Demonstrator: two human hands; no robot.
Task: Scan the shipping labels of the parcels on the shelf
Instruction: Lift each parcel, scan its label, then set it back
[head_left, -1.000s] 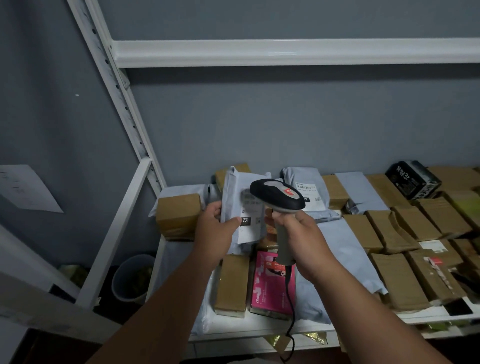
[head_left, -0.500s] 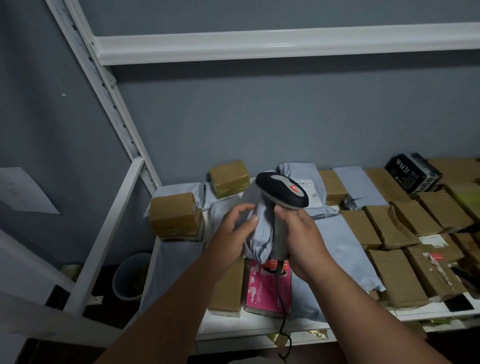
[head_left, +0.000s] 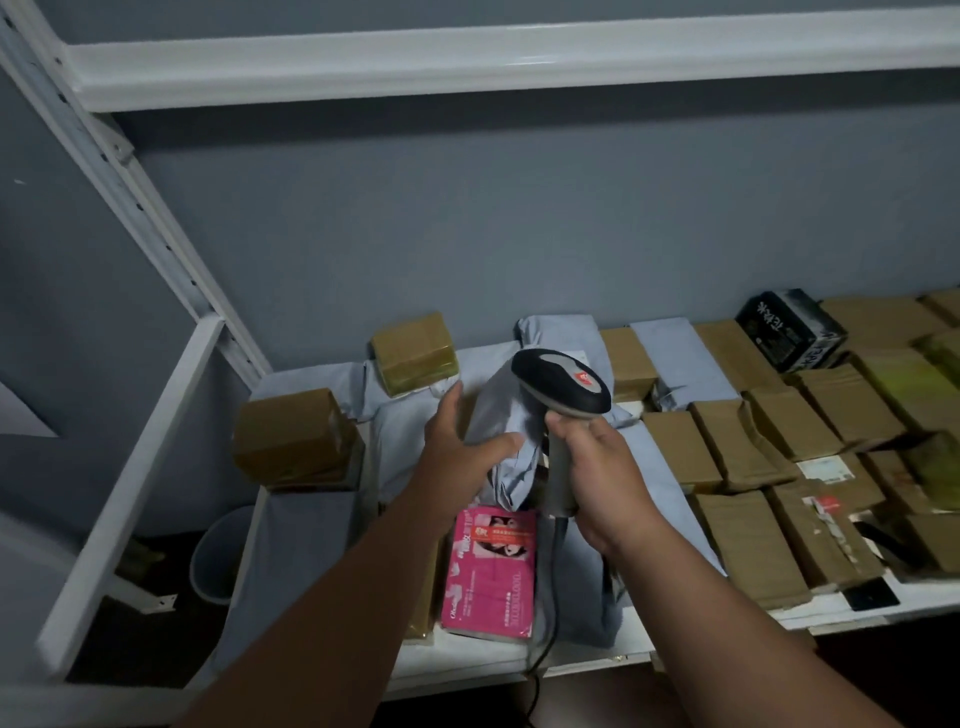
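Two bare hands work over a white metal shelf (head_left: 467, 660) crowded with parcels against a grey wall. The right hand (head_left: 602, 478) has its fingers (head_left: 574, 428) wrapped round the grey handle of a corded barcode scanner (head_left: 563, 387), whose black head sits above the hand and tilts toward the wall; its cable (head_left: 545, 623) drops past the shelf's front edge. The left hand (head_left: 457, 441) grips a soft grey mailer bag (head_left: 506, 415), thumb pressed on the near side and fingers reaching round the far side, holding it just beside the scanner's handle. No label shows on the bag's visible face. Below the hands a pink printed parcel (head_left: 491, 571) lies flat near the front edge. Brown taped boxes (head_left: 748, 556) fill the right half of the shelf in rows, with a black carton (head_left: 789, 327) at the back. Two more brown boxes (head_left: 296, 436) sit on grey mailers at the left end. A pale bin (head_left: 218, 556) stands on the floor beneath.
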